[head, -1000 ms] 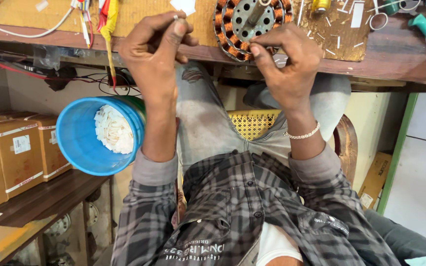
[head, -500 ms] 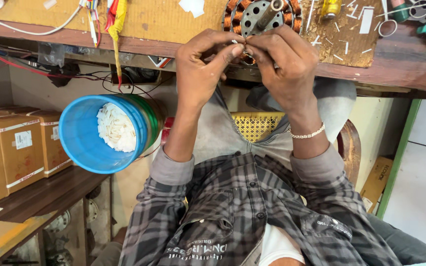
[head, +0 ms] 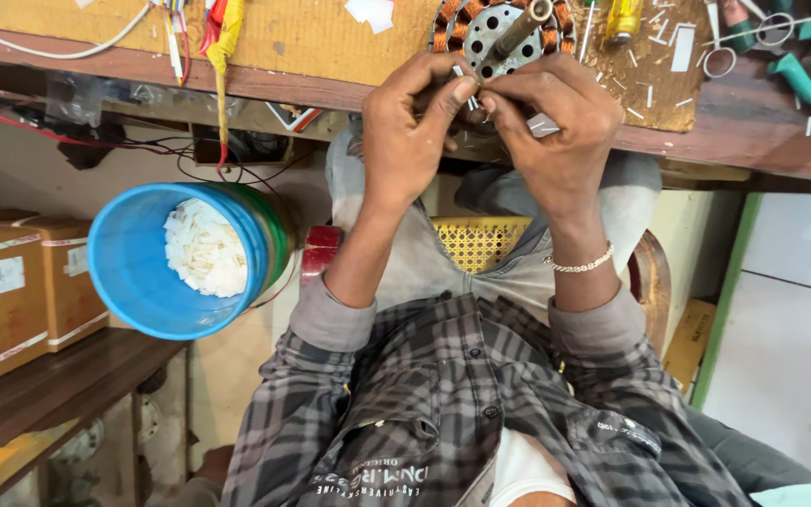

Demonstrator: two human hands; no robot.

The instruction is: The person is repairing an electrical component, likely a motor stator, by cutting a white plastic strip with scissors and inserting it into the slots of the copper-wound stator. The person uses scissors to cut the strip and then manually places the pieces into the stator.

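At the table's near edge, the left hand [head: 415,131] and right hand [head: 551,127] meet fingertip to fingertip, pinching a small white strip [head: 460,73] against the stator [head: 499,33], a round copper-wound core with a shaft that lies on the table [head: 330,42]. A blue bucket [head: 175,258] of white scraps stands below, left of the knees.

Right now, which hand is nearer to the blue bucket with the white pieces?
The left hand. It is at the bench edge, on the side of the blue bucket, which sits lower down. The right hand is on the far side of the left hand.
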